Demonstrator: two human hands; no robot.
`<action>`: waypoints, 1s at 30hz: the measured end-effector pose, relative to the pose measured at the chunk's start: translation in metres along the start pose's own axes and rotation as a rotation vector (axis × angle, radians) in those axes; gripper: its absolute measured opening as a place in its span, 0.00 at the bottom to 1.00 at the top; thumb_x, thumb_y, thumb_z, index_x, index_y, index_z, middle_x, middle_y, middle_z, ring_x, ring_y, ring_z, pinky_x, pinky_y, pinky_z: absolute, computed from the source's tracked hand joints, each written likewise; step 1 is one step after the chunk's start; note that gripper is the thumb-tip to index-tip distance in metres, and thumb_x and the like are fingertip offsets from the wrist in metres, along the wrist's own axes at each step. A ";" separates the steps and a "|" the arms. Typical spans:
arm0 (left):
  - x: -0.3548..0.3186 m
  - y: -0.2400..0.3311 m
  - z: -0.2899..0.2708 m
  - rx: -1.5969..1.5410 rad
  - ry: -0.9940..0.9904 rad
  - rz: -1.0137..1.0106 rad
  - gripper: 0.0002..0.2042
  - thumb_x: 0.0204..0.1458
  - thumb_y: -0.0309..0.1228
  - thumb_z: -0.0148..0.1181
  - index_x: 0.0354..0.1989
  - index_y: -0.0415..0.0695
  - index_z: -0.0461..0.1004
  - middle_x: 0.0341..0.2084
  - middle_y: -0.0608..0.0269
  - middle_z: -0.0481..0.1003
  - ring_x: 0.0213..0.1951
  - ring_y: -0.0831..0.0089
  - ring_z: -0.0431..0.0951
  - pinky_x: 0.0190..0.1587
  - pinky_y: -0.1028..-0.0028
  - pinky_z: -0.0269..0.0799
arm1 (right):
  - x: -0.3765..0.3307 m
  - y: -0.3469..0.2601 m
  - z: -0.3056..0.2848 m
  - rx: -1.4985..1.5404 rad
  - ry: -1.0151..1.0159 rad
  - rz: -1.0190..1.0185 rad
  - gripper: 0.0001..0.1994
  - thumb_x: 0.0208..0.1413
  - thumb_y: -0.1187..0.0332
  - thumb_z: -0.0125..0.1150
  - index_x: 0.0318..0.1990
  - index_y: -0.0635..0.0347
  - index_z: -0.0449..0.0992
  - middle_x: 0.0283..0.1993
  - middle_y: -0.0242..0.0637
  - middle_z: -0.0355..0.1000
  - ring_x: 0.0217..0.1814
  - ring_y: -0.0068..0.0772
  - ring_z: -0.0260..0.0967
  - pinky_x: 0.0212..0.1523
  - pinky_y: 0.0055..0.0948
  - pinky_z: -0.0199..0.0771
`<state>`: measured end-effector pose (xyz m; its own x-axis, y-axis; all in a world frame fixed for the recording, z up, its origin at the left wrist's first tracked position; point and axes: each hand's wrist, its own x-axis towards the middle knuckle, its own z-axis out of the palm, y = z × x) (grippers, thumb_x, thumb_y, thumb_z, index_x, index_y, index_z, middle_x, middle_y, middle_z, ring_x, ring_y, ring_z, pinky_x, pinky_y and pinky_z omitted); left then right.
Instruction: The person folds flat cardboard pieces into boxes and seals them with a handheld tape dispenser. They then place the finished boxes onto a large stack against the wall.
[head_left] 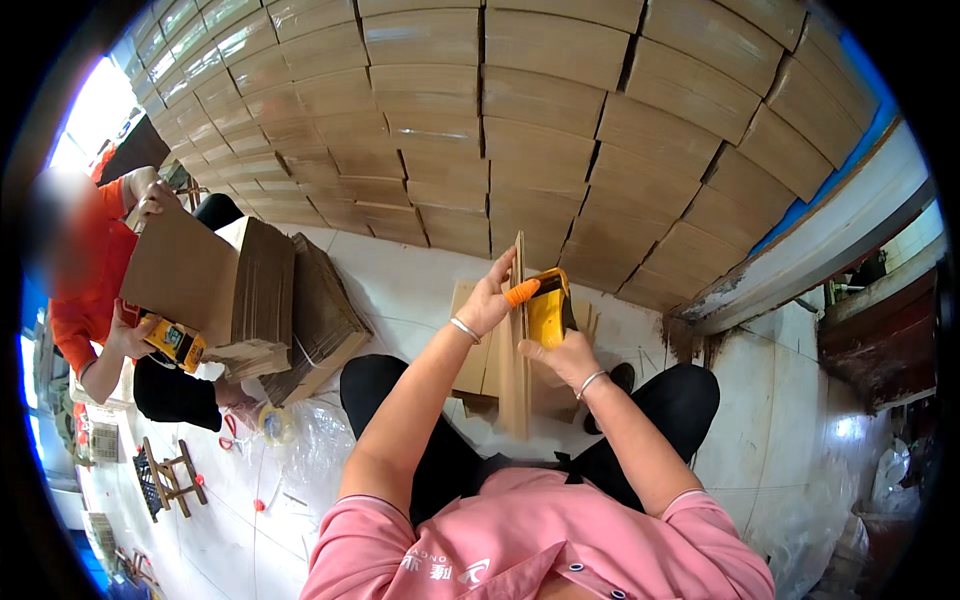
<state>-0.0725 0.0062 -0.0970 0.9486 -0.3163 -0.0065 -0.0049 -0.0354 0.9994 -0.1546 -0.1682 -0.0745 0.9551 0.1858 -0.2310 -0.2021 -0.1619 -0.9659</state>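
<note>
**Taping a flat carton, centre frame**

Left hand (487,300) pinches upright flat cardboard (514,360); right hand (562,355) clamped on yellow tape dispenser (548,305) against it. Co-worker's hands at far left. Risk: board may tilt between knees, so tape skews.

Packing workshop/warehouse: wall of stacked flat cardboard boxes (520,120) fills upper frame, more folded cartons (300,310) left-centre on white tiled floor (400,290), co-worker (90,280) at far left.
</note>
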 end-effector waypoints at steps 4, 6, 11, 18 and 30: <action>-0.013 -0.003 -0.015 -0.166 -0.036 -0.042 0.41 0.49 0.39 0.64 0.68 0.46 0.45 0.62 0.46 0.57 0.61 0.58 0.60 0.58 0.67 0.61 | -0.011 -0.011 0.007 -0.002 -0.020 0.084 0.26 0.38 0.51 0.74 0.38 0.64 0.75 0.35 0.37 0.75 0.35 0.31 0.72 0.40 0.30 0.71; -0.017 0.001 -0.024 -0.226 -0.072 -0.095 0.40 0.49 0.37 0.64 0.68 0.47 0.46 0.61 0.47 0.58 0.58 0.62 0.65 0.49 0.73 0.67 | -0.006 0.002 -0.007 -0.222 0.012 0.095 0.27 0.35 0.51 0.73 0.38 0.65 0.75 0.34 0.42 0.75 0.36 0.36 0.73 0.40 0.32 0.71; -0.038 0.032 -0.063 0.188 -0.068 -0.004 0.28 0.47 0.17 0.53 0.60 0.37 0.61 0.51 0.50 0.71 0.53 0.69 0.69 0.50 0.75 0.67 | -0.008 -0.031 -0.020 -0.737 0.241 0.104 0.22 0.32 0.60 0.64 0.35 0.67 0.74 0.36 0.57 0.74 0.40 0.54 0.72 0.41 0.41 0.73; -0.102 0.067 -0.071 0.458 -0.043 -0.005 0.27 0.37 0.12 0.47 0.53 0.31 0.64 0.43 0.43 0.73 0.49 0.60 0.73 0.52 0.72 0.65 | 0.038 -0.073 -0.059 -0.966 0.470 -0.131 0.23 0.36 0.57 0.67 0.35 0.67 0.71 0.32 0.54 0.74 0.36 0.53 0.73 0.38 0.41 0.73; -0.061 0.056 -0.020 0.874 0.270 -0.323 0.12 0.46 0.29 0.52 0.34 0.32 0.72 0.32 0.37 0.75 0.40 0.42 0.73 0.45 0.57 0.70 | 0.040 -0.049 -0.072 -0.803 0.422 -0.144 0.27 0.34 0.50 0.69 0.35 0.66 0.73 0.31 0.49 0.75 0.34 0.47 0.74 0.39 0.36 0.74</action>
<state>-0.1241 0.0424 -0.0397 0.9856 0.0571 -0.1589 0.1390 -0.8090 0.5712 -0.0913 -0.2225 -0.0277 0.9912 -0.0877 0.0997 -0.0147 -0.8188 -0.5738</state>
